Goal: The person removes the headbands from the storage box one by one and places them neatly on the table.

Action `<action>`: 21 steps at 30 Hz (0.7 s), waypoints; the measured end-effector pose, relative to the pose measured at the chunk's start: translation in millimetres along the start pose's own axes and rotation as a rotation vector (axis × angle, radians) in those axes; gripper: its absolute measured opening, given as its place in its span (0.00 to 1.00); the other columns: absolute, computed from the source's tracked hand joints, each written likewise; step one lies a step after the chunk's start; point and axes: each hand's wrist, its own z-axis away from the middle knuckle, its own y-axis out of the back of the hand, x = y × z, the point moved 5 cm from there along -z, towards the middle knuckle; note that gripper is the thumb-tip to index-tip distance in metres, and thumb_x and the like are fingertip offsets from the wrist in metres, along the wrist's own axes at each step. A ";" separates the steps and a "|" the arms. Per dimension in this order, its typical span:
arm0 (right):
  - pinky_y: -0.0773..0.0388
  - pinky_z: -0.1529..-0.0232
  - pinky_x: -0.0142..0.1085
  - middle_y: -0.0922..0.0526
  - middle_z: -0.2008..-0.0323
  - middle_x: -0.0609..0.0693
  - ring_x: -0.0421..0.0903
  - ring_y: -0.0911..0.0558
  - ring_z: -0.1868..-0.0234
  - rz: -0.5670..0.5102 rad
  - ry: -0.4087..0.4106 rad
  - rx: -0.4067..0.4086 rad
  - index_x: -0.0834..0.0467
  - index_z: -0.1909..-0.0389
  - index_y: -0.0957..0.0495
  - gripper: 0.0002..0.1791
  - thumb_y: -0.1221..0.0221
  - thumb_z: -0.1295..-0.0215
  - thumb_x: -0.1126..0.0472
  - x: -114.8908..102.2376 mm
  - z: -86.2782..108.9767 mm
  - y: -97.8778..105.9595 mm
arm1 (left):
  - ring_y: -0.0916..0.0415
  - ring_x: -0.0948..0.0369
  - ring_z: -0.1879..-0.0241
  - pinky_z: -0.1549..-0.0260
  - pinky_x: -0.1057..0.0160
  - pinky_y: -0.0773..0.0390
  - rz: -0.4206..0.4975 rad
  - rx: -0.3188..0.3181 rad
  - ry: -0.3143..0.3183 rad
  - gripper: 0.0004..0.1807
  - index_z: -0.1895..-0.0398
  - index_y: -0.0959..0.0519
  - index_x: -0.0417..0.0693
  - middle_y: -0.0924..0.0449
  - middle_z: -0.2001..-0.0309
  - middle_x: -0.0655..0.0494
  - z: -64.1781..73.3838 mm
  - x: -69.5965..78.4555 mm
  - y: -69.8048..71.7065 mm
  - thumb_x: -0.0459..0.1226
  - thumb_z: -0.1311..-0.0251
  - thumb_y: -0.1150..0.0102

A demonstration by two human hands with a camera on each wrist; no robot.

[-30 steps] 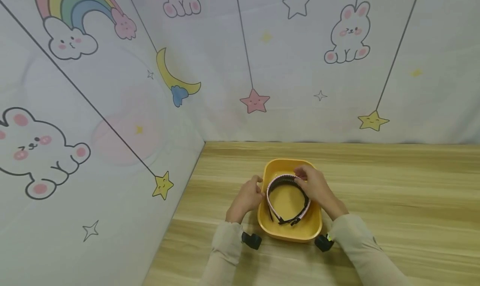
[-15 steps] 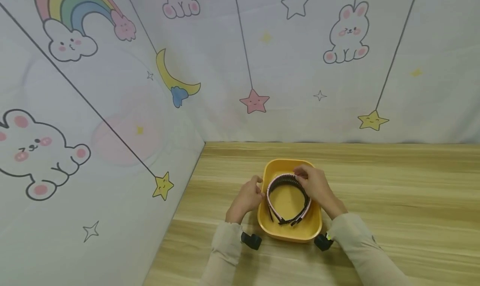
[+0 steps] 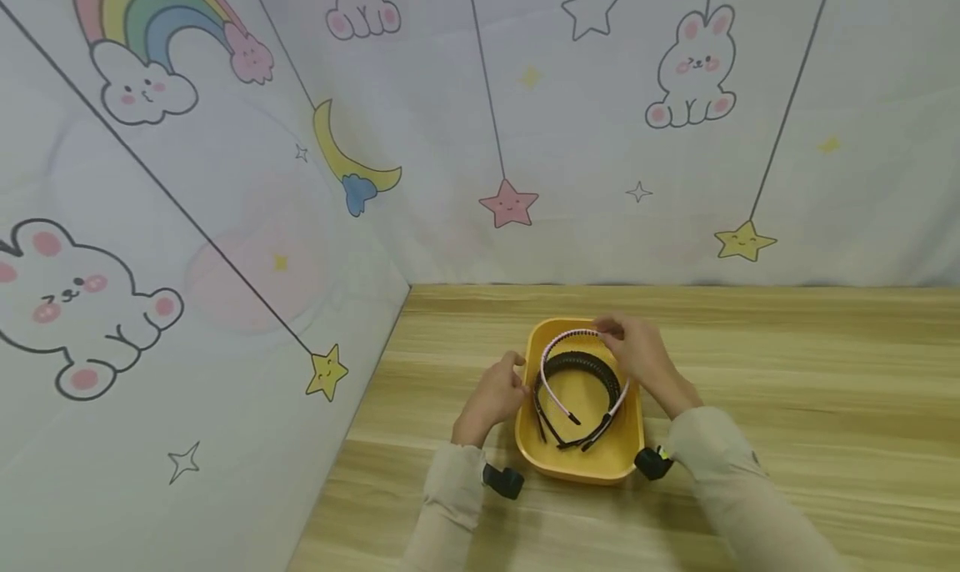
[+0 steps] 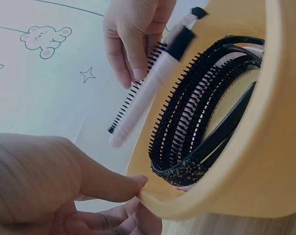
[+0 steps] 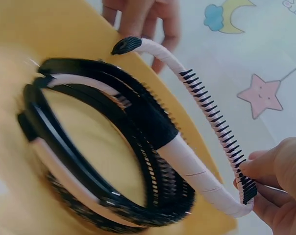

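A yellow plastic basin (image 3: 581, 464) stands on the wooden table. My left hand (image 3: 495, 395) pinches its left rim, thumb on the upper side and fingers beneath in the left wrist view. A thin pale pink headband (image 5: 194, 169) with black comb teeth and black end tips is pinched at its top by my right hand (image 3: 641, 357). It tilts over the basin, above the other headbands. Several black headbands (image 4: 170, 112) lie nested in the basin. One has a glittery stone band, and some pale pink shows among them.
The wooden table (image 3: 795, 405) extends to the right of the basin. A white printed cloth wall (image 3: 600, 247) stands behind, and another cloth wall (image 3: 225, 439) borders the left. Each wrist wears a black camera (image 3: 504, 480).
My right hand has raised the pink headband off the black ones, moving it up and slightly away. The left hand stays on the rim, and the basin has not moved.
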 end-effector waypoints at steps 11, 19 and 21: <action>0.27 0.47 0.54 0.20 0.50 0.64 0.62 0.21 0.48 0.021 0.015 0.020 0.65 0.47 0.24 0.14 0.48 0.30 0.65 15.8 -21.5 31.4 | 0.26 0.56 0.66 0.67 0.59 0.24 0.006 -0.010 0.026 0.23 0.39 0.34 0.39 0.23 0.64 0.47 -1.2 -2.9 -2.4 0.29 0.38 0.45; 0.26 0.49 0.54 0.20 0.51 0.67 0.63 0.22 0.50 0.015 0.057 0.075 0.68 0.49 0.24 0.13 0.47 0.31 0.68 26.6 -31.6 45.7 | 0.26 0.57 0.67 0.69 0.61 0.25 0.009 -0.013 0.034 0.23 0.38 0.34 0.40 0.22 0.63 0.47 -1.8 -4.2 -2.7 0.29 0.37 0.45; 0.26 0.50 0.55 0.19 0.52 0.67 0.63 0.21 0.51 0.025 0.072 0.095 0.68 0.49 0.23 0.13 0.47 0.32 0.68 29.2 -33.9 48.9 | 0.26 0.57 0.66 0.68 0.60 0.25 0.011 -0.010 0.032 0.23 0.38 0.34 0.40 0.22 0.63 0.47 -1.8 -4.1 -2.4 0.29 0.37 0.45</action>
